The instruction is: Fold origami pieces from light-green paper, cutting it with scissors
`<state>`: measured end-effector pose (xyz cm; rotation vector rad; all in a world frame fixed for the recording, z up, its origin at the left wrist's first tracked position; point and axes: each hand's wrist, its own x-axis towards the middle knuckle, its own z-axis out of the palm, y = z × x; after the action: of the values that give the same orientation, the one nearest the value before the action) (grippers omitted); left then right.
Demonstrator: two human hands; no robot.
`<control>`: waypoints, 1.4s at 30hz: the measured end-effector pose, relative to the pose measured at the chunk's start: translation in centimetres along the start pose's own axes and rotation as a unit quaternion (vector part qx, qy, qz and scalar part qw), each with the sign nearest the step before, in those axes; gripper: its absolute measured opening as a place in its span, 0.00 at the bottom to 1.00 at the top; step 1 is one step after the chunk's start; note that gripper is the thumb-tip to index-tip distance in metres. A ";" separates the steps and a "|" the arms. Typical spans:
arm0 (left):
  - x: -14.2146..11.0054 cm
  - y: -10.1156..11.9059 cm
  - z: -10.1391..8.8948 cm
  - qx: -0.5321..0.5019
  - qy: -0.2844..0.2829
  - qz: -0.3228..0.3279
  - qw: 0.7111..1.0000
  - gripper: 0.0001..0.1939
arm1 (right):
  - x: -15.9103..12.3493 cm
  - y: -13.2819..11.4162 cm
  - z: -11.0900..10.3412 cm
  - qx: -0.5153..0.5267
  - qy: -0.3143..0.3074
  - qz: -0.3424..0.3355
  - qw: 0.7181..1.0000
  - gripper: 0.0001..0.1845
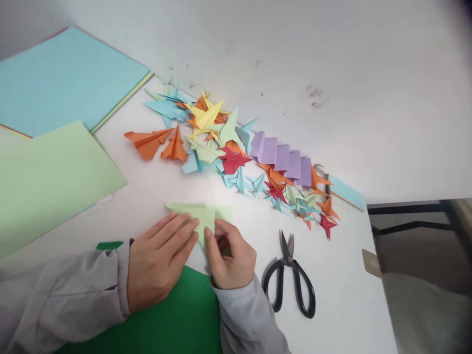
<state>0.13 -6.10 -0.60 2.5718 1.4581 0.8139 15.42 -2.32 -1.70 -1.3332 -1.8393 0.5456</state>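
A folded pale green sheet of paper (207,216) lies on the white table between my hands. My left hand (162,255) rests flat on it, fingers stretched out and pressing its left part. At the paper's right edge, my right hand (232,253) pinches it between thumb and fingers. Part of the sheet is hidden under my left fingers. Beneath my wrists is a dark green sheet (184,314). Black-handled scissors (289,268) lie to the right of my right hand, their blades slightly apart.
Folded paper planes, such as an orange one (149,141) and a red one (234,160), spread along the wall with a pleated purple paper (282,157). Large blue (70,78) and light green (55,182) sheets lie at left. The table's right edge (383,290) is in view.
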 end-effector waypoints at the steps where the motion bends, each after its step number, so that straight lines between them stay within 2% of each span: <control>1: -0.1 0.0 -0.1 0.010 -0.008 -0.007 1.000 0.19 | 0.0 0.0 0.0 0.002 0.009 0.006 1.000 0.11; 5: 0.0 0.1 -0.4 0.044 -0.026 -0.027 0.998 0.18 | 0.2 -0.1 0.0 -0.008 0.024 -0.005 1.000 0.12; 10: 0.1 0.0 -0.4 0.043 -0.053 -0.033 0.997 0.19 | 0.5 0.3 -0.3 -0.020 0.009 -0.074 0.997 0.09; 18: 0.2 0.0 -0.4 0.040 -0.066 -0.037 0.996 0.19 | 0.7 0.5 -0.8 -0.118 0.011 -0.143 0.983 0.11; 25: 0.1 -0.1 -0.4 0.037 -0.062 -0.026 0.997 0.19 | 1.2 0.7 -1.3 -0.101 0.075 -0.141 0.982 0.10; 30: 0.1 -0.2 -0.4 0.031 -0.079 -0.016 0.996 0.20 | 1.5 1.8 -1.5 -0.059 0.009 -0.130 0.990 0.10; 34: 0.2 -0.4 -0.3 0.029 -0.090 -0.009 0.996 0.20 | 1.2 2.4 -1.8 -0.048 -0.025 -0.135 0.989 0.15; 42: 0.4 -0.4 -0.4 0.028 -0.099 -0.011 0.995 0.20 | 1.1 2.3 -1.6 -0.074 -0.044 -0.147 0.985 0.19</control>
<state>-0.17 -5.65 -0.24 2.5847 1.4661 0.5061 17.89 -0.65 -2.09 -1.1158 -2.1377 0.3215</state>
